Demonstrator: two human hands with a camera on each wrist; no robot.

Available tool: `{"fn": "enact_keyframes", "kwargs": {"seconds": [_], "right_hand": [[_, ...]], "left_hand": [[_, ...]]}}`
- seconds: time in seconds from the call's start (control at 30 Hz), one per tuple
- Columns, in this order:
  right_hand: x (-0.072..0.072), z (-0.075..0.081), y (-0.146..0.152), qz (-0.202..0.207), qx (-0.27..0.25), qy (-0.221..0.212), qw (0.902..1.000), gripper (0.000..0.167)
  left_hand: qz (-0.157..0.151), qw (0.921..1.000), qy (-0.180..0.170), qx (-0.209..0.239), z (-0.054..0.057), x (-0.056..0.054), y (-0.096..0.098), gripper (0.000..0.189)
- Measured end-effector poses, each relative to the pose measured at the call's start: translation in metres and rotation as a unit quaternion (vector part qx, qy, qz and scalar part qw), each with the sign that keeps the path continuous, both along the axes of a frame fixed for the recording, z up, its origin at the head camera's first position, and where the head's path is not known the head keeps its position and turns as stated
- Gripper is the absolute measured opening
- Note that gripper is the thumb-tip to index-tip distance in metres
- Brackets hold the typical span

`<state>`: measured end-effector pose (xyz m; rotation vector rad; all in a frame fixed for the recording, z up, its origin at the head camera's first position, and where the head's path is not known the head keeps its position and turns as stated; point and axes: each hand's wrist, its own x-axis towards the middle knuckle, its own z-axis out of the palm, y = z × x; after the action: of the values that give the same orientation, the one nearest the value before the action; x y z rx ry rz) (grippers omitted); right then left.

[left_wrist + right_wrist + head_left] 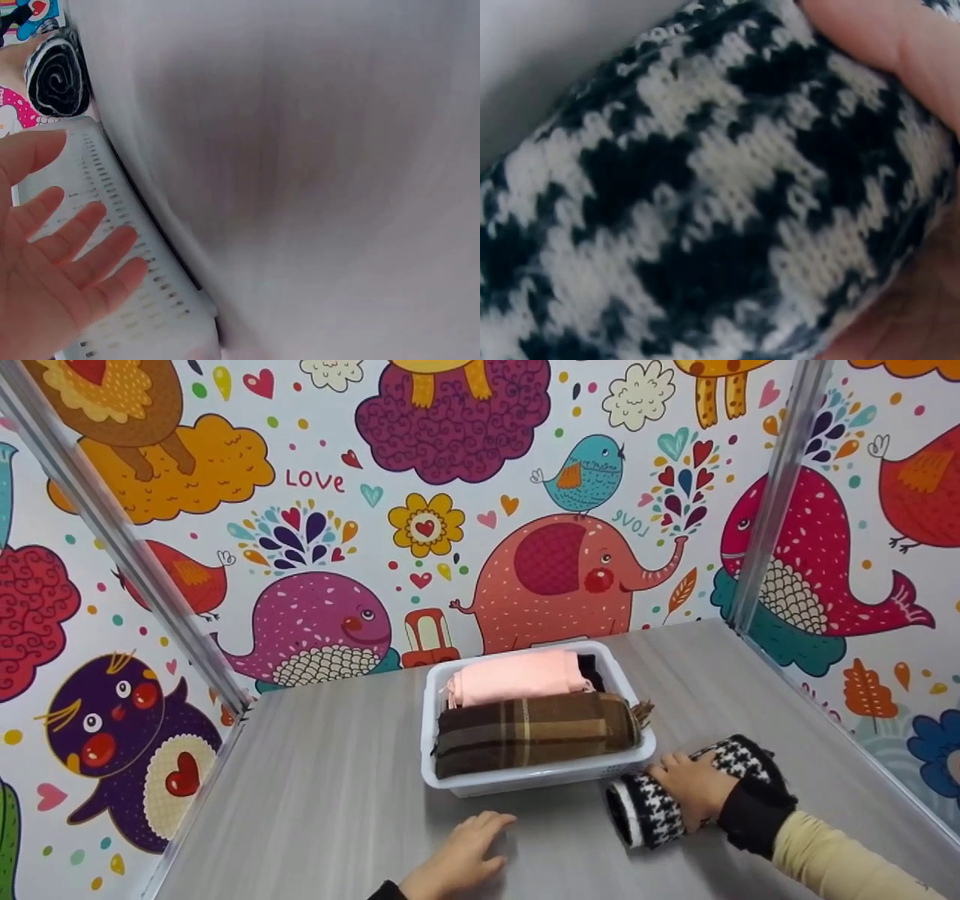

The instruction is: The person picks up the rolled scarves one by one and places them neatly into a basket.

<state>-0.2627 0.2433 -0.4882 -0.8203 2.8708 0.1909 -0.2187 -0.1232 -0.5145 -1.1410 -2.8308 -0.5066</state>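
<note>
My right hand (694, 787) grips a rolled knitted scarf (739, 757) in a black-and-white houndstooth pattern, right of the basket. Its knit fills the right wrist view, with the thumb and fingers curled round the roll (735, 172). In the left wrist view the scarf's spiral end (58, 79) shows. My left hand (461, 855) is held with fingers spread in front of the white plastic basket (525, 780), holding nothing; the basket's slotted wall (127, 247) lies behind it in the left wrist view. Inside the basket lie a pink rolled scarf (517, 675) and a brown plaid rolled scarf (536, 731).
A dark folded cloth (589, 667) shows beside the pink roll at the basket's back right. The grey wood-grain table (322, 802) meets printed cartoon wall panels (442, 450) at the back and sides, with metal corner posts (772, 510).
</note>
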Motion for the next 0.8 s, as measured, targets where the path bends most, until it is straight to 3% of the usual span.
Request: {"fn": "enact_keyframes", "kwargs": {"seconds": [0.17, 0.43, 0.63, 0.8], "right_hand": [[0.013, -0.003, -0.034, 0.018, -0.019, -0.006, 0.9996, 0.081], [0.028, -0.008, -0.100, 0.032, -0.046, 0.009, 0.9984, 0.087], [0.034, -0.013, -0.145, 0.099, -0.057, 0.028, 0.9930, 0.086], [0.032, -0.018, -0.166, 0.154, -0.078, 0.067, 0.9827, 0.084]], "left_hand": [[0.011, 0.9996, -0.025, 0.008, 0.001, 0.000, -0.002, 0.048], [0.023, 0.9932, -0.111, 0.027, 0.010, -0.002, 0.004, 0.059], [0.033, 0.9952, -0.090, 0.020, 0.008, -0.001, 0.011, 0.081], [0.039, 0.9975, -0.052, -0.030, 0.005, 0.000, 0.014, 0.094]]}}
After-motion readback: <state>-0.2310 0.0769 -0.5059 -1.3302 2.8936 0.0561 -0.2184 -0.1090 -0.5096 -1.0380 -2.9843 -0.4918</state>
